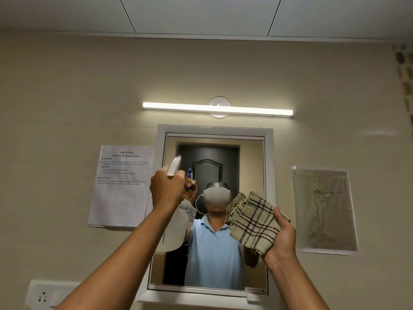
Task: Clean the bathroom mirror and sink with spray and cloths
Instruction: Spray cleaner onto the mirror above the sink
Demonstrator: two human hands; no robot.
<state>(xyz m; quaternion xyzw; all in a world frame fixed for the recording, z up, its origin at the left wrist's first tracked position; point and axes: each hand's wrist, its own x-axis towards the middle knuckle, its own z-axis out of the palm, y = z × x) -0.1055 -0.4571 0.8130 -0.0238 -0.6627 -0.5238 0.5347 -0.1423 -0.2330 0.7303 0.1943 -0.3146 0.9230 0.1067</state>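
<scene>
The left hand (pixel 168 190) is raised in front of the wall mirror (pixel 214 153) and grips the neck of a clear spray bottle (pixel 177 227), fingers curled round it below the white trigger head (pixel 174 166). The nozzle points up and towards the glass near the mirror's upper left corner, where a patch of mist or droplets (pixel 178 147) clouds the surface. The bottle's body hangs below the hand, overlapping the mirror's left frame edge; its printed label is too blurred to read.

The right hand (pixel 280 239) is held up at the mirror's right side, just below the level of the left hand. It holds a folded checked cloth (pixel 252 220), beige with dark lines, with the thumb on the near side and the fingers behind the folds. The cloth stands above and to the left of the palm, in front of the right part of the glass; whether it touches the mirror cannot be told.

The two hands are apart, with the mirror's middle between them. The glass reflects the person in a light blue polo shirt and a dark door behind.

A lit tube light (pixel 218 108) sits on the wall above the mirror. A printed sheet (pixel 121 186) is taped to the wall left of the frame, a line drawing of a figure (pixel 323 209) hangs to the right, and a white socket panel (pixel 42 295) is at lower left.
</scene>
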